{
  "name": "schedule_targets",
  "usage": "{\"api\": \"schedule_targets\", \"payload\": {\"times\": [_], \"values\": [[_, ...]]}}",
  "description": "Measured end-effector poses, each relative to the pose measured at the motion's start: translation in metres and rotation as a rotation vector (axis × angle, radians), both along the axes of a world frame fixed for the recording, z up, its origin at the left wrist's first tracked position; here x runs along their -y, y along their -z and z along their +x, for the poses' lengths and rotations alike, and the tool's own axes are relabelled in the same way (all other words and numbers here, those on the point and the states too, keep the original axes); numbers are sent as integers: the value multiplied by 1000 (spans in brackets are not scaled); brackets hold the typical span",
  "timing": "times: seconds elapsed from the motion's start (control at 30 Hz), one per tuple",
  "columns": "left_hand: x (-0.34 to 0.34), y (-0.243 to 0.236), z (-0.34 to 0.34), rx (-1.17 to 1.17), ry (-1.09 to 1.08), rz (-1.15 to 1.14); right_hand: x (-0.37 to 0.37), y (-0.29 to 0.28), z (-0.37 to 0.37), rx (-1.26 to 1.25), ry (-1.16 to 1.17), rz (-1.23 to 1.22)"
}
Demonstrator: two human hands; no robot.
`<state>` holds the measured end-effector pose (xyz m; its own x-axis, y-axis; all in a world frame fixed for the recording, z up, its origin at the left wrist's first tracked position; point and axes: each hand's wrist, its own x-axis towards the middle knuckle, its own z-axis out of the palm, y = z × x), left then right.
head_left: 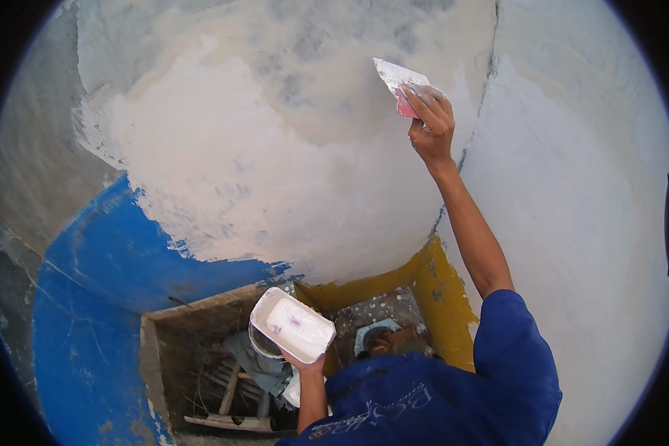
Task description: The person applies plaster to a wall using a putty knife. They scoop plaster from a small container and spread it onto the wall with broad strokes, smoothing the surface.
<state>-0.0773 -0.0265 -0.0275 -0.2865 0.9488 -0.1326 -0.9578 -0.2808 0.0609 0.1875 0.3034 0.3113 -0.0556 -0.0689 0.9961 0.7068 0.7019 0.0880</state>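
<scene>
My right hand [432,123] is raised high near the wall corner, its fingers wrapped round a putty knife [403,78] with a wide, white-smeared blade and a pink grip. The blade is at the upper wall [297,178], which carries patchy white filler over grey; whether it touches cannot be made out. Low in the middle, my left hand [305,363] holds a white rectangular tub [296,325] from beneath. White paste lies inside the tub, with a faint purple streak in it. The fingers under the tub are mostly hidden.
A concrete box [152,357] below holds wood pieces, a grey-green cloth [259,364] and a bucket [264,343] partly behind the tub. Blue paint [97,260] covers the lower left wall, yellow paint [442,290] the lower corner. A white wall [572,223] stands at right.
</scene>
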Motion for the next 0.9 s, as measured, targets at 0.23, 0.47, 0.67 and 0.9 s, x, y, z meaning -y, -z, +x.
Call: {"api": "schedule_targets", "payload": {"times": [0.23, 0.47, 0.67, 0.9], "values": [[-2, 0, 5, -18, 22, 17, 28, 115, -26, 329, -15, -266], [-3, -2, 1, -73, 15, 40, 18, 87, -18, 40, -76, -222], [-10, -4, 8, -82, 47, 26, 13, 129, -52, 35, 117, -289], [-14, -3, 3, -99, 38, 22, 19, 75, -19, -140, -122, -159]]}}
